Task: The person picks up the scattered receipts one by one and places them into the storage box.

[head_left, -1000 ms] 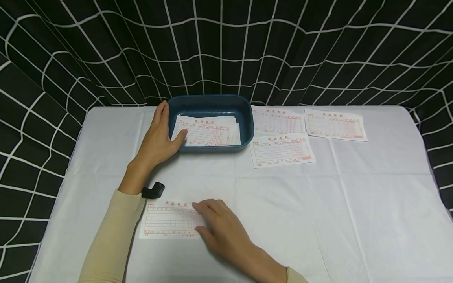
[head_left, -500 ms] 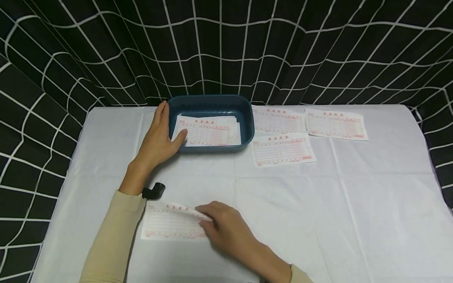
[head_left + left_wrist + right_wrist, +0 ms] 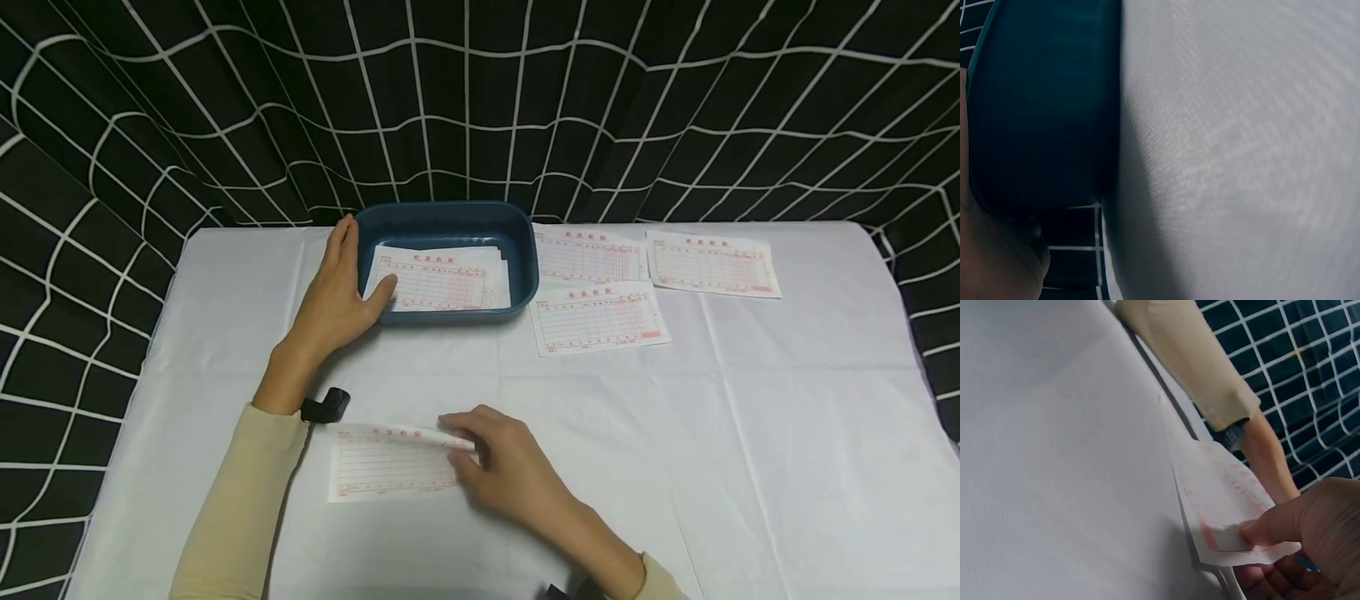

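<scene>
My left hand holds the left end of a dark blue plastic basin, its thumb over the near rim and its fingers along the outside. Receipt slips printed in red lie stacked inside. Nearer the front, my right hand pinches the right end of another receipt slip. In the right wrist view the thumb presses on the top of this receipt slip, whose held end is lifted off the cloth. The left wrist view shows the basin's outer wall beside part of the left hand.
Right of the basin lie three more receipt slips: one against it, one below, one farther right. A white cloth covers the table. Black netting-patterned fabric rises behind and at both sides.
My right hand has taken hold of the near receipt slip, raised its right end and drawn it to the right. The left hand and the basin have stayed in place.
</scene>
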A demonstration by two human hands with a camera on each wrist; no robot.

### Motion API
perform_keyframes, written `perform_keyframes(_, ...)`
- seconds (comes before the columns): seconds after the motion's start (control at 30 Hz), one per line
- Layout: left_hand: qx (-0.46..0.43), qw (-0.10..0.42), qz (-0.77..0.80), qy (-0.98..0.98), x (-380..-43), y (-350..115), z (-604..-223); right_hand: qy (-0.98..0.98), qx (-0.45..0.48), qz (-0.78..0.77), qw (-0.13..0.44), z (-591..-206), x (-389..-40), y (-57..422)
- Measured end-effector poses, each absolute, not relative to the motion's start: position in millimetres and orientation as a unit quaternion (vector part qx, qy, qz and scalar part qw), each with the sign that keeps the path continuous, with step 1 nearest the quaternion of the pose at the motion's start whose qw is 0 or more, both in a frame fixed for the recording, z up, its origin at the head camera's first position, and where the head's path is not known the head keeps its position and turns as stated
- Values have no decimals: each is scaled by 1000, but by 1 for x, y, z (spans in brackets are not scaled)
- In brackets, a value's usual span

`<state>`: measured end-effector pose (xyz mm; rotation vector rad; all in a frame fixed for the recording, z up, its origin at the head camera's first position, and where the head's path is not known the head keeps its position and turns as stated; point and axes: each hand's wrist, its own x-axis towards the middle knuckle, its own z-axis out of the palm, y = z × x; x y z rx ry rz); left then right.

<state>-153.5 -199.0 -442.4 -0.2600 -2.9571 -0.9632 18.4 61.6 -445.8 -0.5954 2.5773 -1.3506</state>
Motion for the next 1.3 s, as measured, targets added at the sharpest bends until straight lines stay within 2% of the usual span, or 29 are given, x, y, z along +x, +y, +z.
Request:
perform_keyframes(0.57,-77,2,-311,-947,-154,-199,-444,851,-135,-501,78,-441,2,92)
perform_keyframes(0.87,-84,6,-318,-944,-153,-200,-442,846,-118,-517,62,-428,-20,113)
perform_keyframes(1.3,-83,11,-317,-945,-153,-200,-442,841,-67,-532,68,-409,-64,143)
